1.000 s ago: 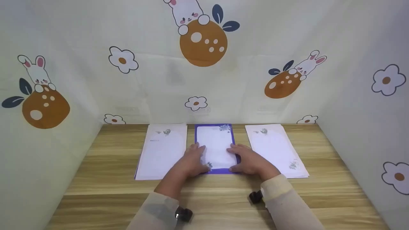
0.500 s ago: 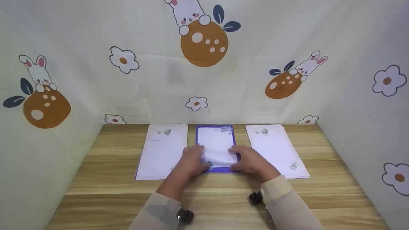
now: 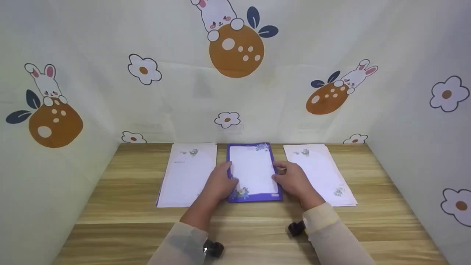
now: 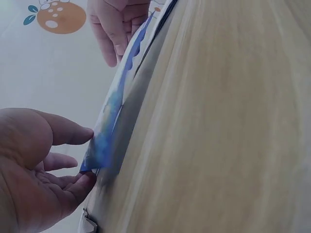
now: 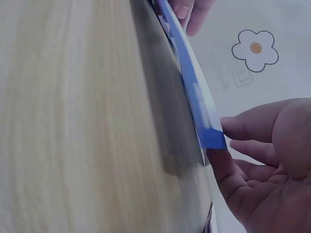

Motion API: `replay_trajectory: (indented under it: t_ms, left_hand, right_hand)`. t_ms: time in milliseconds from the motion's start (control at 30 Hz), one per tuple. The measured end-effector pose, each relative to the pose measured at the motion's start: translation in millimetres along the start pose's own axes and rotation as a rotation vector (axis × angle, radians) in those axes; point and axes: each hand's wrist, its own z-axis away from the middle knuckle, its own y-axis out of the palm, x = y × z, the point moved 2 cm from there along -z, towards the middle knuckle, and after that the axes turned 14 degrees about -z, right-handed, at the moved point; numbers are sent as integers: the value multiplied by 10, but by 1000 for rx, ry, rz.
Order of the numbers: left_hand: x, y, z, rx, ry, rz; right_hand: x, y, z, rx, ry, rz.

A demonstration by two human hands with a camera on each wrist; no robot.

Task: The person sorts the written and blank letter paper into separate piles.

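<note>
— Both hands first, from the head view: what are they on?
— Left hand (image 3: 219, 183) and right hand (image 3: 292, 179) hold the long side edges of a purple-bordered white letter sheet with a flower print (image 3: 254, 173), at the centre of the frame on the light wooden table (image 3: 121, 213). Its near end sits lifted off the wood. Fingers of each hand curl round an edge.
— What lies beside it?
— A stack of white sheets (image 3: 187, 173) just left of centre, another stack of white sheets (image 3: 318, 173) just right, both flat. Behind rises a cream backdrop with rabbits and flowers (image 3: 235, 84).
— And the left wrist view?
— That left hand (image 4: 34, 170) fills the lower left, thumb and fingers pinching the blue-purple corner of the sheet (image 4: 109, 126), which runs up to the right hand (image 4: 119, 24) at the top.
— The right wrist view?
— Mirror of it: the right hand (image 5: 262, 165) at lower right pinches the sheet's corner (image 5: 199, 111), thumb below and fingers above; the left hand's fingertips (image 5: 192, 12) show at the top edge.
</note>
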Motion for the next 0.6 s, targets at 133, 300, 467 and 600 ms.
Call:
replay_trajectory:
  t_ms: [133,300,467,600]
  left_hand:
    - [-24,-12,10,-14,-1,10]
    - [-85,-28,46,-47,29,16]
    - [-223,33,84,-59,43,57]
    - [-393,140,117,-36,43,90]
  right_hand:
    - [2,-33,10,-14,-21,-10]
    - [-3,-94,42,-24,-21,-38]
    - [-21,-249,90,-45,-28,-33]
    - [-76,-439,129,-60,-35,-29]
